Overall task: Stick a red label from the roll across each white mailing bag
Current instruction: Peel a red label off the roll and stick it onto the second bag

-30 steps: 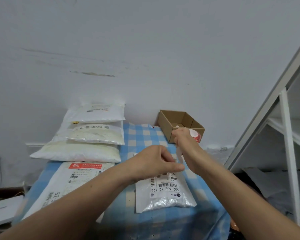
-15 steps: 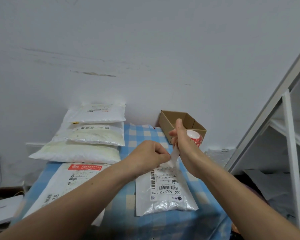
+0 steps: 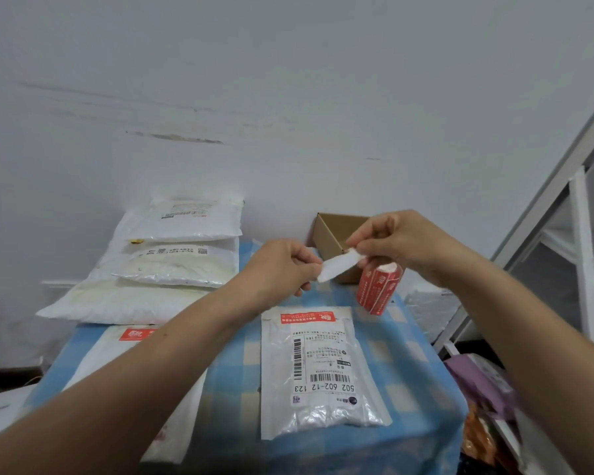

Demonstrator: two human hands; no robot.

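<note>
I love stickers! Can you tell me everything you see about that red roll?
The red roll is a cylinder of wound labels, red with white print, whitish at its top end. It hangs tilted under the right hand, above the blue checked cloth and in front of the cardboard box. How the hand holds it is hidden.

The mailing bag (image 3: 319,371) is glossy plastic film, creased and catching light; the stacked bags (image 3: 175,265) look alike; the roll of red labels (image 3: 376,289) is smooth, faintly shiny paper; the backing strip (image 3: 338,265) is matt white paper; the box (image 3: 326,234) is matt brown cardboard; the tablecloth (image 3: 408,354) is soft, dull checked cloth.
</note>
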